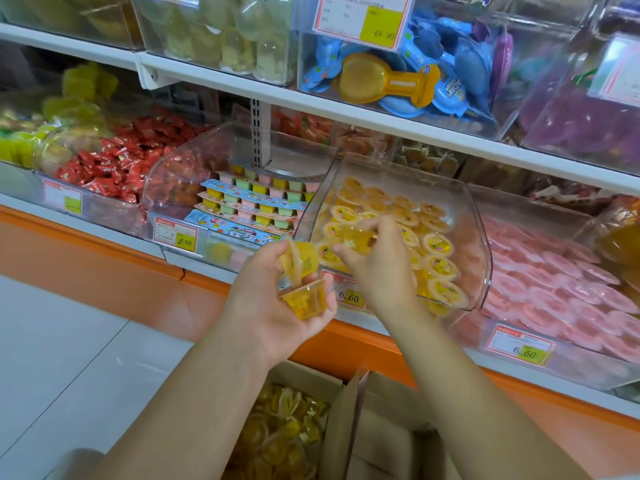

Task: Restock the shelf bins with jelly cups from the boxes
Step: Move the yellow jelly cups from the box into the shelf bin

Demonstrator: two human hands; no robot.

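Cardboard box [308,377] at the bottom edge holds loose yellow jelly cups [277,434]. Above it the left hand [273,303] grips two cups [304,299], just beside the right hand [381,271], which pinches a single cup [356,239] at the open front of the clear bin [479,237] lined with matching cups. Price tag [349,297] under the bin reads 6.60; the neighbouring tag [176,234] reads 8.60

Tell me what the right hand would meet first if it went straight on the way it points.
The right hand, pinching a jelly cup, points into the clear bin. Going straight on, it would probably first meet the rows of yellow cups lying there, though depth is hard to judge.
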